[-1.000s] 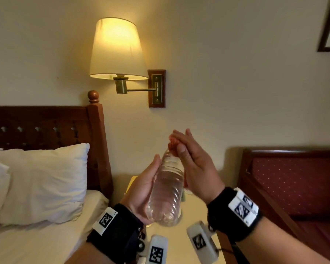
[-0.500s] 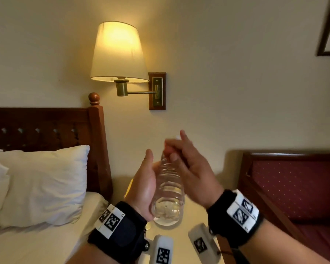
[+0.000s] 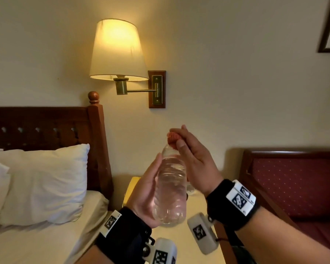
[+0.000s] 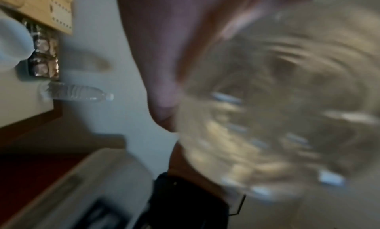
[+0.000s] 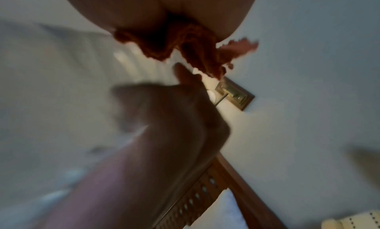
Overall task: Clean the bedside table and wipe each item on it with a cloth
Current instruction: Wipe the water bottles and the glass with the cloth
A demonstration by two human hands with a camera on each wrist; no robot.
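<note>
My left hand [image 3: 151, 189] grips a clear plastic water bottle [image 3: 170, 189] by its lower body and holds it tilted above the bedside table [image 3: 196, 244]. My right hand [image 3: 191, 151] holds a reddish-orange cloth [image 3: 173, 139] bunched over the bottle's cap and neck. In the left wrist view the bottle's base [image 4: 277, 102] fills the right side, blurred. In the right wrist view the cloth [image 5: 185, 45] hangs from my palm above my left hand [image 5: 174, 115].
A second clear bottle [image 4: 76, 92] stands on the bedside table [image 4: 20, 105] beside a foil pack [image 4: 44, 53], a white cup [image 4: 12, 42] and a beige box [image 4: 41, 6]. A lit wall lamp [image 3: 116, 50] hangs above. The bed with pillow [image 3: 42, 183] lies left, a red seat [image 3: 297, 183] right.
My right hand with the cloth slid down the bottle's neck, then back up over the cap. The left hand tilted the bottle upright and back again.
</note>
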